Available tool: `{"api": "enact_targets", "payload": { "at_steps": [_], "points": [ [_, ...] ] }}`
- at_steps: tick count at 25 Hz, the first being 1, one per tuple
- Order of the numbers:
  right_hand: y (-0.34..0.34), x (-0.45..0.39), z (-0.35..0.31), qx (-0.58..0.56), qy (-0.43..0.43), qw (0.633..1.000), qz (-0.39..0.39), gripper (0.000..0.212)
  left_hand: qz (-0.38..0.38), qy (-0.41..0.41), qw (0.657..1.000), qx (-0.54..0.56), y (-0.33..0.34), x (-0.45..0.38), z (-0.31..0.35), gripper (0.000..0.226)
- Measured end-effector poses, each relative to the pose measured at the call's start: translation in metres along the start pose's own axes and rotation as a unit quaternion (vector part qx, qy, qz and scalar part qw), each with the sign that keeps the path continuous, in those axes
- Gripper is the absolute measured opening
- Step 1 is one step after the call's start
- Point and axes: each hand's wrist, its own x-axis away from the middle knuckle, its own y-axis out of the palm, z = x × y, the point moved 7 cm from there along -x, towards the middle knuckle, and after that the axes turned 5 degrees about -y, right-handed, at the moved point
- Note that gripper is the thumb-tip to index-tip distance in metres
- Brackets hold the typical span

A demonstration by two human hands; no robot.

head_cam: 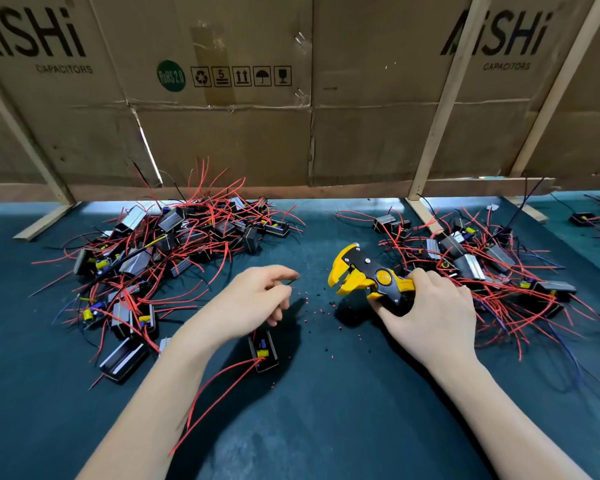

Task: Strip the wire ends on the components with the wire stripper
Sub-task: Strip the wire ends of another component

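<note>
Two heaps of black box components trailing red wires sit on the dark green mat [326, 410], the left pile [160, 251] bigger than the right pile [482, 265], too tangled to count. One single component [264, 349] lies apart, just below the left hand [253, 303], its yellow part showing and a long red wire curling toward us. That hand pinches a thin dark wire end [291, 279] between thumb and forefinger. The right hand [430, 313] grips the handles of the one wire stripper [364, 275], yellow and black, jaws gaping leftward. Tiny red and black insulation bits [312, 313] speckle the mat between the hands.
</note>
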Motion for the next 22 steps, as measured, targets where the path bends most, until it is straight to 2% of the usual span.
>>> {"api": "enact_targets", "payload": {
  "at_steps": [2,7,11,22],
  "points": [
    [0.000,0.001,-0.002,-0.002,-0.007,1.000,0.006,0.055,0.008,0.008,0.999,0.049,-0.009,0.003,0.000,0.031],
    [0.000,0.001,-0.006,0.000,-0.010,1.000,0.001,0.054,0.018,0.016,0.994,0.111,-0.013,0.006,0.000,0.009],
    [-0.002,0.002,-0.006,0.006,-0.011,1.000,0.011,0.056,0.020,0.058,0.998,0.026,-0.002,0.007,0.005,0.010],
    [-0.004,0.004,-0.017,0.025,-0.039,0.998,0.030,0.058,0.014,0.054,0.995,0.088,0.014,0.009,0.011,0.010]
  ]
}}
